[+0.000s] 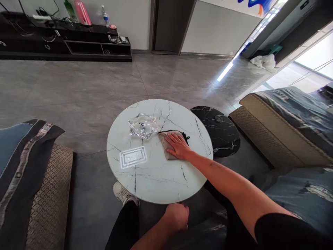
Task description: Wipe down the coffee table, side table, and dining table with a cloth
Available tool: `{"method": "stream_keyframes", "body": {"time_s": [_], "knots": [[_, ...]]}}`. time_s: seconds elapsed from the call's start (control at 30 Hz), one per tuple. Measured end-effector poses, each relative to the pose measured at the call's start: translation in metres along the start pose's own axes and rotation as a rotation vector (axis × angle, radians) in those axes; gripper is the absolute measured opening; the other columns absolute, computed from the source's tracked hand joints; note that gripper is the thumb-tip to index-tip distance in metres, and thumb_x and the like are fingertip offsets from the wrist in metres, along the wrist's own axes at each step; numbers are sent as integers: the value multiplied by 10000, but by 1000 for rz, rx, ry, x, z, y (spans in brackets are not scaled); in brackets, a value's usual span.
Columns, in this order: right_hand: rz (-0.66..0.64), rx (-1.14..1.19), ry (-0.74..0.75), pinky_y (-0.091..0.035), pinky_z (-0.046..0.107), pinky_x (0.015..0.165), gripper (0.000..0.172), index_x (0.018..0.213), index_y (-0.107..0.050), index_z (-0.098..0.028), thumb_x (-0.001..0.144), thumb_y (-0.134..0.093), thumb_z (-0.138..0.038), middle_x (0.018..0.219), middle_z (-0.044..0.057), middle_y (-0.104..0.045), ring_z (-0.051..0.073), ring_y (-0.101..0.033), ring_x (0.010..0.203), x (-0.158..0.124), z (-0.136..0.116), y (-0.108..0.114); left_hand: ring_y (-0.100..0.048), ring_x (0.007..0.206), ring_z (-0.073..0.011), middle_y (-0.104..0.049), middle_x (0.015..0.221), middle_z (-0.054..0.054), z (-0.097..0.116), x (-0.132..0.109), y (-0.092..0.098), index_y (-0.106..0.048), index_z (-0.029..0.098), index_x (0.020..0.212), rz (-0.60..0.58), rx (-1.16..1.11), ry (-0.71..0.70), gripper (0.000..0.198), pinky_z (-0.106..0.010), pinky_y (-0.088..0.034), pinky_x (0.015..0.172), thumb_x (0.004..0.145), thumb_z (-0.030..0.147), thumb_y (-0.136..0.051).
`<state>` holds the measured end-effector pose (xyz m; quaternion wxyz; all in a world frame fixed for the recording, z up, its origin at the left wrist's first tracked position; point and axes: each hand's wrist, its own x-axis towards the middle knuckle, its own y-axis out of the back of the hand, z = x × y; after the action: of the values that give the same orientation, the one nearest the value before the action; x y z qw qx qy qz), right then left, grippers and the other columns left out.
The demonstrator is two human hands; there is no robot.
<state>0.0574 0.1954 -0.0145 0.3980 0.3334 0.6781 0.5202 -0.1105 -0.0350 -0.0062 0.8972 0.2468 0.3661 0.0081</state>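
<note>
The table (156,184) stands in the middle, with a couch (49,194) to its left and another couch (275,128) to its right. A side table (223,133) sits between the table and the right couch, partly behind the table's far right edge. On the table, a dish (143,125) lies far left, a flat panel (133,157) nearer than it, and a cloth (165,150) right of both, under the right hand (178,145). The left hand (177,216) is beside the near edge. Far left, a cabinet (85,34) runs along the wall, left of a door (168,26).
</note>
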Motion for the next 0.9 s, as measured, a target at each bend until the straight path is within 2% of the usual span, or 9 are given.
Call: {"method": "stream_keyframes", "body": {"time_s": [0.17, 0.33, 0.5, 0.6, 0.67, 0.73, 0.83, 0.9], "knots": [[21, -4, -15, -156, 604, 1410, 778, 1809, -268, -272, 1126, -320, -642, 1900, 45, -166, 345, -133, 1757, 97, 34, 21, -749, 1269, -417, -721, 1436, -251, 2, 14, -2, -685, 187, 1474, -70, -41, 32, 629, -537, -661, 1012, 893, 399, -800], [32, 4, 34, -147, 617, 1412, 770, 1807, -270, -273, 1124, -322, -625, 1901, 53, -175, 346, -140, 1755, 169, 60, 35, -763, 1220, -429, -716, 1421, -281, 1, 32, -15, -694, 190, 1469, -74, -97, 32, 569, -563, -668, 939, 916, 326, -690], [57, -11, 38, -149, 623, 1411, 799, 1810, -257, -289, 1115, -310, -680, 1902, 45, -181, 355, -143, 1751, 235, 65, 43, -759, 1167, -514, -752, 1344, -267, -2, 50, -27, -742, 316, 1413, -36, -236, 39, 608, -689, -662, 837, 813, 414, -762], [57, -6, 26, -130, 626, 1413, 807, 1813, -246, -282, 1113, -334, -674, 1904, 47, -170, 362, -139, 1750, 271, 60, 46, -759, 1155, -535, -752, 1338, -251, -2, 57, -28, -747, 387, 1398, -33, -282, 29, 551, -721, -655, 791, 852, 457, -732], [48, 13, 6, -111, 635, 1414, 834, 1816, -234, -290, 1101, -363, -700, 1908, 41, -147, 366, -117, 1753, 290, 58, 50, -767, 1167, -501, -752, 1334, -229, 0, 60, -26, -738, 401, 1410, -36, -306, 18, 476, -699, -665, 820, 939, 451, -686], [52, 41, -6, -100, 651, 1411, 857, 1816, -233, -293, 1089, -372, -725, 1910, 40, -135, 373, -102, 1753, 305, 57, 53, -761, 1217, -424, -746, 1357, -182, 2, 60, -23, -714, 372, 1430, -40, -328, 7, 428, -633, -676, 904, 1010, 454, -692], [83, 61, -15, -102, 652, 1409, 870, 1813, -250, -277, 1082, -366, -735, 1906, 53, -153, 382, -114, 1748, 322, 59, 56, -714, 1284, -318, -715, 1414, -120, 3, 58, -19, -692, 298, 1423, -37, -367, -34, 432, -506, -657, 1002, 1032, 471, -754], [104, 59, -60, -105, 642, 1411, 872, 1810, -260, -266, 1081, -359, -734, 1905, 58, -159, 380, -117, 1747, 332, 61, 56, -696, 1293, -292, -695, 1443, -110, 2, 55, -17, -699, 281, 1402, -25, -398, -74, 418, -470, -643, 1026, 1033, 464, -765]]}}
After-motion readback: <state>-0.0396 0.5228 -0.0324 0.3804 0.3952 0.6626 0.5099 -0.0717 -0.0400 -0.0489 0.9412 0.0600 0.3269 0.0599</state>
